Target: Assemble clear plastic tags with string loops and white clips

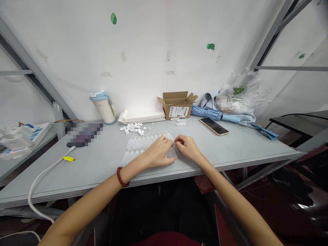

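Observation:
My left hand (pixel 158 152) and my right hand (pixel 188 147) meet near the front of the grey table (pixel 97 164). Both have their fingers curled and pinch a small clear plastic piece (pixel 171 152) between them. The left wrist wears a dark red bead bracelet (pixel 121 177). Just left of the hands lie two rows of white oval plastic parts (pixel 143 141) on a clear strip. A small heap of loose white pieces (pixel 133 128) sits a little farther back.
Along the wall stand a light-blue tumbler (pixel 104 107), a stack of white trays (pixel 142 116), an open cardboard box (pixel 177 104), a blue umbrella (pixel 217 114) and a plastic bag (pixel 238 94). A phone (pixel 213 126) lies right; a white cable (pixel 43 177) runs left.

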`<state>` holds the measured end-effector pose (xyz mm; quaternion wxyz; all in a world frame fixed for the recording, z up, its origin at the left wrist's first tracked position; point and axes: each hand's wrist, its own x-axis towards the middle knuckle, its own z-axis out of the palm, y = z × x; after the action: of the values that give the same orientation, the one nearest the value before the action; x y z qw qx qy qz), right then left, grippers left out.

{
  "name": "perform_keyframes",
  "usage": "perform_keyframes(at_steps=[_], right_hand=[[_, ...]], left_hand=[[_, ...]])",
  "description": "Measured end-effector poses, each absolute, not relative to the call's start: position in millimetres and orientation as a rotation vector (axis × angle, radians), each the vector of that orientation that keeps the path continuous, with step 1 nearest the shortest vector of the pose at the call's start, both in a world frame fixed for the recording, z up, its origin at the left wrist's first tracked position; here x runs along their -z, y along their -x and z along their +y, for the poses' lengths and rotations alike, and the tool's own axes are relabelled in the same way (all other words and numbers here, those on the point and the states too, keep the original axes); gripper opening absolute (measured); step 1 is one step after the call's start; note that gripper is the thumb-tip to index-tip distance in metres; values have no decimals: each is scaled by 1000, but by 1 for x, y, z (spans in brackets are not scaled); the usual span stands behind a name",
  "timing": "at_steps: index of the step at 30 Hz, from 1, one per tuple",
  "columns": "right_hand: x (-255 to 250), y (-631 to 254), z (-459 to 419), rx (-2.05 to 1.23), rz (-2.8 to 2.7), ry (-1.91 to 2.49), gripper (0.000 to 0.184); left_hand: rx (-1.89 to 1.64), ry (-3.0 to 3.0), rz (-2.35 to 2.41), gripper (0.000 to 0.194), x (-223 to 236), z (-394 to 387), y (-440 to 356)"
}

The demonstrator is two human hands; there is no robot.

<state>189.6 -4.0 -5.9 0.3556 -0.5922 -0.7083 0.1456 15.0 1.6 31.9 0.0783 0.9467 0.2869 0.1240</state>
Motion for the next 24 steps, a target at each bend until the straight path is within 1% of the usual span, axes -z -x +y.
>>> perform_keyframes(at_steps=[3, 5, 12, 21, 24], right_hand=[[9, -192, -2, -265, -1865, 1530, 32], [9, -192, -2, -235, -1914, 1535, 34], [8, -191, -4, -212, -1894, 1591, 30], [7, -191, -4, -212, -1915, 1657, 28], [7, -190, -4, -205, -1924, 1621, 27]], left_hand=[[-361, -2831, 849, 27, -32, 1, -15], [-365, -2833, 822, 27, -31, 1, -15], [-392, -2829, 648, 26, -31, 1, -14], [-380, -2881, 838, 30, -31, 2, -16], [-363, -2888, 892, 32, -29, 3, -17]])
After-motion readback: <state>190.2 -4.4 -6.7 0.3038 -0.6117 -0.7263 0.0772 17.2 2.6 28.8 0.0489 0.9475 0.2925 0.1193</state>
